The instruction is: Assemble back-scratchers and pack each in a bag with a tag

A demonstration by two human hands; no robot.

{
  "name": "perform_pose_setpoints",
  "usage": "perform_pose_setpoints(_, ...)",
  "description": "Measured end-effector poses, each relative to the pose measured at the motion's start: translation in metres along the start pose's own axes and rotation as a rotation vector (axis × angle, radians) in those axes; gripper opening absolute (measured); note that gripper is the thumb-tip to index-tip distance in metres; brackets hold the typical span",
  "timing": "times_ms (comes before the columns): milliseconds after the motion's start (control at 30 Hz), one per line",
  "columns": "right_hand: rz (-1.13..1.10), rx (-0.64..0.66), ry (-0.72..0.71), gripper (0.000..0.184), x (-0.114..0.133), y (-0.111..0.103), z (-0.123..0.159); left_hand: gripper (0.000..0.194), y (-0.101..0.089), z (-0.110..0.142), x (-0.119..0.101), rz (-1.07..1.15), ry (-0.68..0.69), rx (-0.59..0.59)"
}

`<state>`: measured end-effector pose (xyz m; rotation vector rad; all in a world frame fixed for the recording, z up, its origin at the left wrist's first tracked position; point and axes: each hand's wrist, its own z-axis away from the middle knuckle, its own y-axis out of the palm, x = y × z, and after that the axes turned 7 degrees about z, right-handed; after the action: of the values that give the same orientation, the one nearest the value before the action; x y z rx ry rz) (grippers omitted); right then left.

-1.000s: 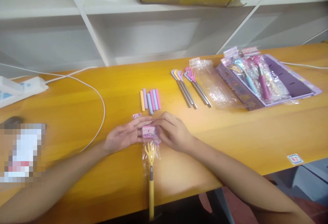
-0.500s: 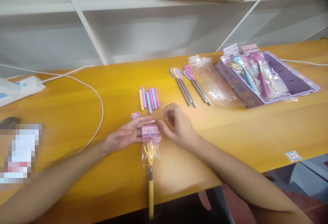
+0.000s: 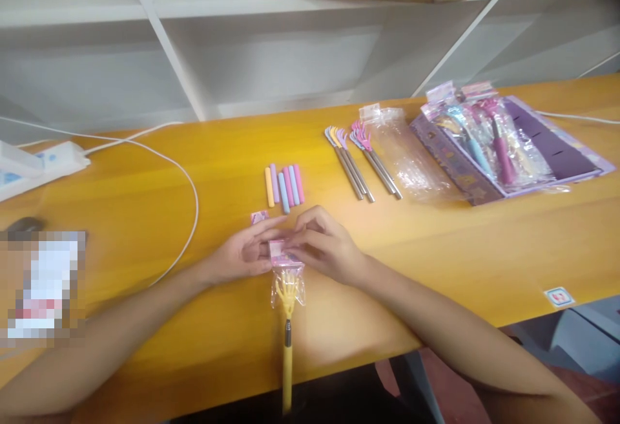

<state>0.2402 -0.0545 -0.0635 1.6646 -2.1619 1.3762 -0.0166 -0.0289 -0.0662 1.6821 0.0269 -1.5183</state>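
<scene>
A yellow back scratcher point(image 3: 287, 372) points toward me, its claw end inside a clear plastic bag point(image 3: 299, 295) and its handle reaching past the table edge. A pink printed header card point(image 3: 278, 253) tops the bag. My left hand point(image 3: 242, 253) holds the card's left side, thumb at its edge, other fingers partly behind it. From the right, my right hand point(image 3: 329, 246) pinches at the card with bent fingers covering its upper right part. Another small printed card point(image 3: 259, 216) lies just beyond my left fingers.
Several coloured handle grips point(image 3: 285, 188) lie beyond my hands. To their right are metal scratcher rods point(image 3: 356, 175), empty clear bags point(image 3: 416, 165) and a purple display box point(image 3: 448, 169) of packed scratchers. A power strip point(image 3: 58, 164) and white cable point(image 3: 195, 201) lie left.
My right hand has moved left and its fingers have closed onto the header card. My left fingers have drawn closer around its left side. The view has shifted slightly.
</scene>
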Motion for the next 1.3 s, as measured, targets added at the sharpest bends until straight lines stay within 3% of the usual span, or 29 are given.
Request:
perform_pose_setpoints(167, 0.031, 0.046, -0.062, 0.018, 0.003, -0.003, 0.001, 0.066, -0.002, 0.001, -0.003, -0.164, -0.071, -0.072)
perform_pose_setpoints(367, 0.064, 0.112, -0.128, 0.02, 0.006, -0.005, 0.004, 0.046, 0.001, -0.001, -0.004, -0.192, -0.122, -0.104)
perform_pose_setpoints(567, -0.061, 0.149, -0.05, 0.014, 0.006, 0.0, 0.004, 0.025, 0.004, -0.006, -0.003, -0.292, -0.107, -0.08)
perform_pose_setpoints(667, -0.172, 0.138, 0.14, 0.026, 0.008, 0.003, 0.002, 0.023, 0.004, -0.006, 0.0, -0.347, -0.079, -0.06)
perform_pose_setpoints(767, -0.219, 0.23, 0.268, 0.037, 0.012, 0.004, 0.001, 0.026, 0.003, -0.004, 0.003, -0.342, -0.081, -0.068)
perform_pose_setpoints(900, -0.197, 0.355, 0.275, 0.038, 0.018, 0.002, -0.001, 0.026, 0.004, -0.004, 0.005, -0.319, -0.076, -0.051)
perform_pose_setpoints(1300, -0.308, 0.452, 0.239, 0.049, 0.015, -0.002, -0.005, 0.027, 0.006, -0.005, 0.0, -0.326, -0.095, -0.022)
